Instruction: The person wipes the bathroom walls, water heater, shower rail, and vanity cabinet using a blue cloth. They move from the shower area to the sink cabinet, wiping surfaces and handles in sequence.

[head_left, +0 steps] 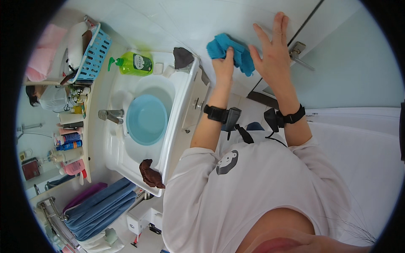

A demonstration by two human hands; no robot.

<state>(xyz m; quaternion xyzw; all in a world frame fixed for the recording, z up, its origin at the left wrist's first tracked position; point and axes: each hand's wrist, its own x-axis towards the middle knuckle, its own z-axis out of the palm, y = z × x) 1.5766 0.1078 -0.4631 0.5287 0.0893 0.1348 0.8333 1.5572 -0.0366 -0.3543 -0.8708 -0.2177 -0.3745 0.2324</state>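
Observation:
My left hand is closed on a bunched blue cloth, thumb on top, in front of the white tiled wall. Part of the cloth hangs to the right of the fingers. To its right, my right hand is raised with fingers stretched and spread, holding nothing. It is apart from the cloth and close to the edge of a door with a metal handle. Whether its fingertips touch the wall or door edge I cannot tell.
Left of me, a white sink holds a light blue basin below a metal tap. A green pump bottle, a grey cloth and a brown cloth lie on its rim. Beyond are a crowded shelf, a blue basket and hanging towels.

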